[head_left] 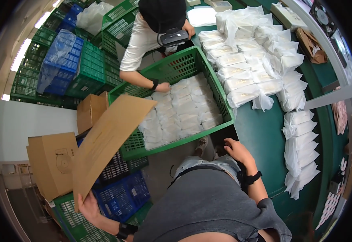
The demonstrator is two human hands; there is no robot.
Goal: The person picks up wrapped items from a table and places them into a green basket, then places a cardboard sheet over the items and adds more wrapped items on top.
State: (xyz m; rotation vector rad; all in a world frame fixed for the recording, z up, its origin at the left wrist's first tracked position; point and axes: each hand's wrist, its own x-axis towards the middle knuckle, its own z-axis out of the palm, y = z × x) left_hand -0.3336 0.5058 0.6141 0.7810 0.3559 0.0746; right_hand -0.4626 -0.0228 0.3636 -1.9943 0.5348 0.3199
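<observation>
My left hand (88, 207) is closed on the lower end of a flat brown cardboard sheet (113, 139). The sheet slants up and to the right, its far end overlapping the left side of a green plastic crate (172, 146). Rows of small packs in thin white plastic (178, 107) fill the crate's bottom. Near the front edge of the green table, my right hand (238, 151) holds nothing, its fingers apart and slightly bent. A co-worker's hand (163, 87) reaches into the crate and rests at the packs there.
More white-wrapped packs (244, 76) are stacked on the green table (256, 127), with a row (301, 139) farther right. A cardboard box (53, 159) and blue crates (123, 193) stand to the left. Stacked green crates (88, 66) line the far left. The co-worker (147, 38) stands across.
</observation>
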